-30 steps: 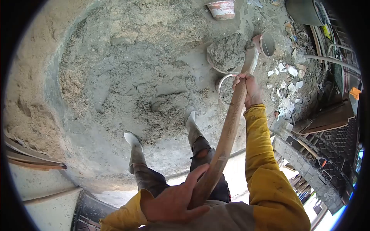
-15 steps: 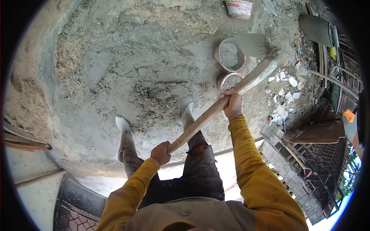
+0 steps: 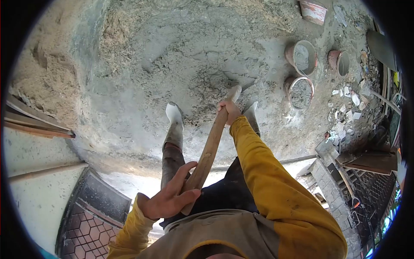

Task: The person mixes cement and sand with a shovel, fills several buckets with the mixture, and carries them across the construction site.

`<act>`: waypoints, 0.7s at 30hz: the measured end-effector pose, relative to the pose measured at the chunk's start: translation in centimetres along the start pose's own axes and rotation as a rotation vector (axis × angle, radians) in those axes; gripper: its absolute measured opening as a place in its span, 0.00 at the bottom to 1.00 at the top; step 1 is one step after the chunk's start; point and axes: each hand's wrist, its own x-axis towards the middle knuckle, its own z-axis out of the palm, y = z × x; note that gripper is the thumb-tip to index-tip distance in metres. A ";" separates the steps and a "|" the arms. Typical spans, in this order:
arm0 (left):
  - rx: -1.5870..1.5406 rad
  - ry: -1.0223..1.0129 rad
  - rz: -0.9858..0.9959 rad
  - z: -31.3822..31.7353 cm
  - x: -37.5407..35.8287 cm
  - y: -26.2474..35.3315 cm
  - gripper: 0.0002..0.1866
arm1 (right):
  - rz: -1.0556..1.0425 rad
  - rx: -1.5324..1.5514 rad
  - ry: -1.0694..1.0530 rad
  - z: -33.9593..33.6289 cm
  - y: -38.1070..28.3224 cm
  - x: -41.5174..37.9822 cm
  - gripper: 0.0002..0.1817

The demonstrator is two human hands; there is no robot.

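Note:
A wooden handle point(image 3: 209, 153) runs from near my waist up to the wet grey mortar point(image 3: 202, 86) between my boots. My right hand point(image 3: 230, 111) is wrapped round its upper part, just below the mortar-coated end. Lower down, my left hand point(image 3: 172, 196) lies against the handle near its bottom end, with its fingers spread apart. The tool's head, at the far end of the handle, cannot be made out clearly against the mortar.
Right of the mortar stand a bucket of grey mix point(image 3: 304, 58), a second filled bucket point(image 3: 301, 93) and a smaller bucket point(image 3: 339, 63). White rubble point(image 3: 345, 125) lies further right. A shovel point(image 3: 347, 183) rests at the lower right. Boards point(image 3: 36, 118) are at the left.
The tool has swung from the buckets on the right down to the mortar between my boots. My left hand has opened its fingers. The view has shifted, and a smaller bucket now shows.

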 end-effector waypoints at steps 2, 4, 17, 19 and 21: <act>-0.045 -0.142 0.115 1.6 0.7 2.4 0.34 | 0.038 0.040 -0.033 -1.8 0.0 -0.5 0.04; -0.080 -0.296 0.225 3.4 2.5 4.4 0.34 | 0.119 0.072 -0.176 -3.7 -2.7 -1.0 0.07; -0.020 -0.730 0.755 21.0 8.8 16.7 0.44 | 0.195 0.460 -0.401 -13.9 -20.3 -17.8 0.03; -0.064 -0.832 0.706 22.1 8.1 17.7 0.45 | 0.130 0.469 -0.380 -15.6 -23.3 -20.8 0.03; -0.015 -0.754 0.859 23.3 7.7 17.3 0.47 | 0.075 0.473 -0.362 -16.5 -26.0 -23.5 0.03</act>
